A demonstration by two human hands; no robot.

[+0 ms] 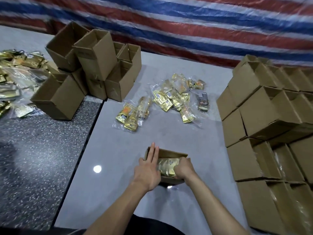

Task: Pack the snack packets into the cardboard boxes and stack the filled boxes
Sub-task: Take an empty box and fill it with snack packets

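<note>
The left hand [149, 168] lays straight fingers along the left wall of the small brown cardboard box [171, 152]. Inside it, the shiny gold foil snack packets [166, 165], likely light, soft and slippery, suit holding by their edges. The right hand [183, 167] curls round their right side.

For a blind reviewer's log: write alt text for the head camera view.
A person's left hand steadies a small open brown cardboard box on the grey table with straight fingers while the right hand grips gold foil snack packets inside it. Beyond lie loose gold packets, empty boxes far left, stacked filled boxes right.
</note>
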